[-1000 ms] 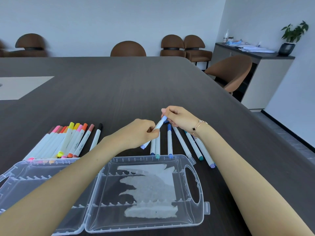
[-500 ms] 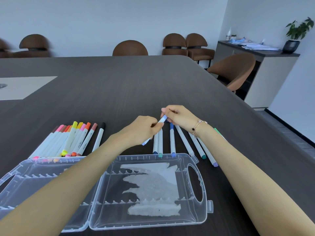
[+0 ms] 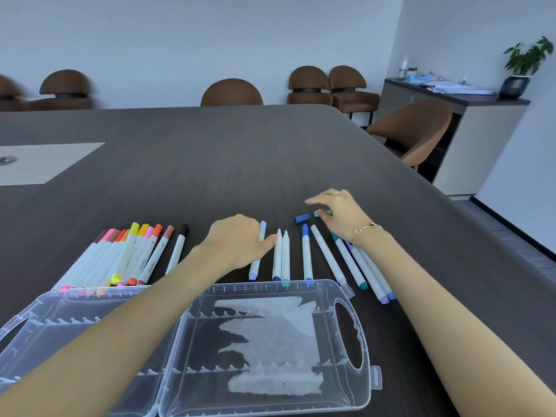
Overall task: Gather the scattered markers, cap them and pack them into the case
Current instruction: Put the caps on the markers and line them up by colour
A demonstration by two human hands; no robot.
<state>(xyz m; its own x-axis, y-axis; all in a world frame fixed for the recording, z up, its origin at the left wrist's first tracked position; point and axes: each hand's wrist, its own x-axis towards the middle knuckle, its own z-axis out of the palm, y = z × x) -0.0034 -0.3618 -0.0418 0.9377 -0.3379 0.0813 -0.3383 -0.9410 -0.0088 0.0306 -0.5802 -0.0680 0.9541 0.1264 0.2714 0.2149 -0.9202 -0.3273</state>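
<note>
My left hand (image 3: 237, 245) grips a light-blue capped marker (image 3: 255, 266) that lies on the dark table (image 3: 210, 164). Just right of it lie two uncapped markers (image 3: 282, 257), a blue-capped marker (image 3: 306, 254) and several more markers (image 3: 352, 266), some under my right wrist. My right hand (image 3: 340, 212) is farther back and pinches a loose teal cap (image 3: 321, 213). Beside that cap lies a dark-blue cap (image 3: 301, 218). A row of capped warm-colour markers (image 3: 129, 257) and a black marker (image 3: 178, 251) lie at the left. The clear plastic case (image 3: 358, 341) lies wide open in front of me.
Brown chairs (image 3: 231, 91) stand along the table's far side and one chair (image 3: 412, 127) at the right edge. A sideboard (image 3: 469, 136) with papers and a potted plant (image 3: 523, 67) stands at the right wall. A pale inset panel (image 3: 45, 161) is at the left.
Both hands held the light-blue marker in the air before. My left hand has lowered it to the table; my right hand has let go and moved right to the teal cap.
</note>
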